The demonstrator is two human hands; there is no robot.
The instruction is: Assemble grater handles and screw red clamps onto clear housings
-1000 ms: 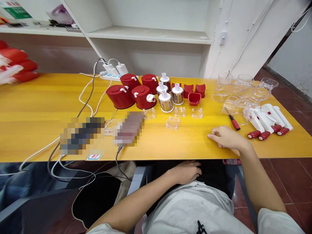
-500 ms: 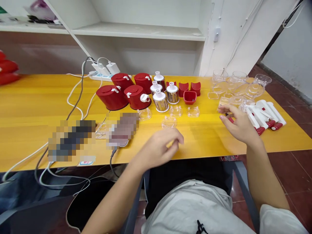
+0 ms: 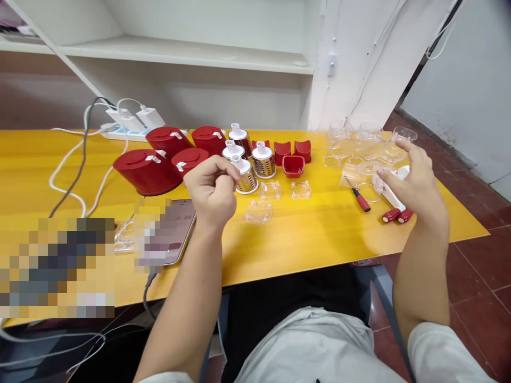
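Observation:
My left hand [image 3: 212, 190] is closed, fingers curled in a fist, in front of a red oval housing [image 3: 190, 156] and beside the metal grater drums [image 3: 246, 178] with white tops. Whatever its fingers hold, if anything, is hidden. My right hand [image 3: 419, 181] is open, thumb and fingers apart, above the white handles [image 3: 389, 196] with red ends, partly covering them. Left of it lies a screwdriver [image 3: 362, 202] with a red and black handle. Clear plastic parts [image 3: 359, 143] lie behind that hand. Small clear frames [image 3: 259, 211] rest mid-table.
More red housings [image 3: 146, 173] stand at the left. Small red cups [image 3: 293, 166] sit right of the drums. A phone [image 3: 181, 229] with a cable [image 3: 148, 287] lies front left. White chargers [image 3: 150, 116] fill a power strip behind. The yellow table [image 3: 279, 255] ends at the front.
My left hand has risen from near the table's front edge toward the red housings and curled further. My right hand has lifted away to the right, uncovering the screwdriver. The view has shifted right.

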